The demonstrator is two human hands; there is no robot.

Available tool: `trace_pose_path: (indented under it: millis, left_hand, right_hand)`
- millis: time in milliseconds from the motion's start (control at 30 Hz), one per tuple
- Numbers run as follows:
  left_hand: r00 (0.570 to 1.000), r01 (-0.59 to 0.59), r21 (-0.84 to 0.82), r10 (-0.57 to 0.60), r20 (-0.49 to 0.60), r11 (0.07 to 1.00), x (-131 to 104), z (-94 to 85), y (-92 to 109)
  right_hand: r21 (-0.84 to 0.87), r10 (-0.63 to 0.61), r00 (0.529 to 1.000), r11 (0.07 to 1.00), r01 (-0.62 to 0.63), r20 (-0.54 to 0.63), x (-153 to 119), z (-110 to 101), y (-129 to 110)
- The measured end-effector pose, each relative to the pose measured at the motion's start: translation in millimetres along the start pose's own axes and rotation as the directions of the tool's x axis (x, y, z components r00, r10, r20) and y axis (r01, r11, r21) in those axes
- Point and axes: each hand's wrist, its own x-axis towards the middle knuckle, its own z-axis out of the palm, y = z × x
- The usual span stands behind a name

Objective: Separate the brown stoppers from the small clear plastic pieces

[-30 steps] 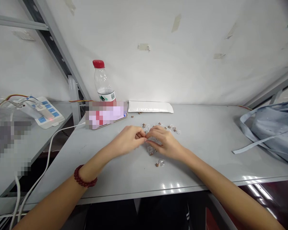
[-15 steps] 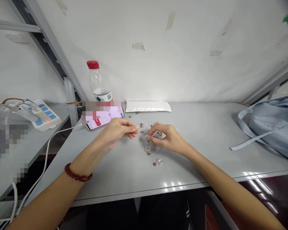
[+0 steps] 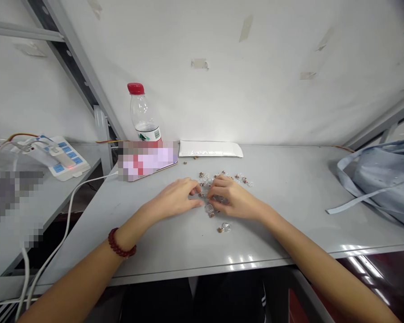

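below, at six o'clock, dark trousers show under the edge of a glossy grey desktop. at seven, a red beaded bracelet circles the person's left wrist. just inside the edge, a lone cork-stoppered glass vial lies at six o'clock from the main scatter.

farther in, the left hand reaches from nine o'clock, thumb and curled fingers parted near a small corked vial, no grip visible; half a second earlier it was drawn back toward the phone, fingertips pinched together. the return seems to put both hands at the same batch, the left's pinch undone. the right hand arches in from three o'clock, fingers bent low among the vials; whether they grasp one cannot be told. between the hands, slightly toward six, lies another corked vial; more corked vials spread from eleven to one.

beyond, a blue-grey fabric bag slumps at three o'clock. at ten, a smartphone sits before a red-capped water bottle, and a white packet rests at twelve, near the tape-marked wall.
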Motion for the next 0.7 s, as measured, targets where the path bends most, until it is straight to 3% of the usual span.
trace_pose_path:
  millis: [267, 467, 700]
  left_hand:
    - [0.992, -0.084, 0.085, 0.091, -0.083, 0.993, 3.8, 12.1, 8.4]
    - [0.987, -0.095, -0.060, 0.086, -0.132, 0.994, 2.4, 0.9, 11.3]
    - [0.994, -0.069, -0.078, 0.062, -0.093, 0.995, -0.4, -12.9, 6.8]
  right_hand:
    - [-0.032, 0.038, 0.993, 0.999, -0.041, -0.110, 0.3, 5.1, 3.2]
    - [-0.033, -0.033, 0.986, 0.999, 0.028, -0.165, 2.9, 9.9, 0.0]
    - [0.024, 0.039, 0.988, 0.999, -0.036, -0.150, -0.6, 3.9, 0.7]
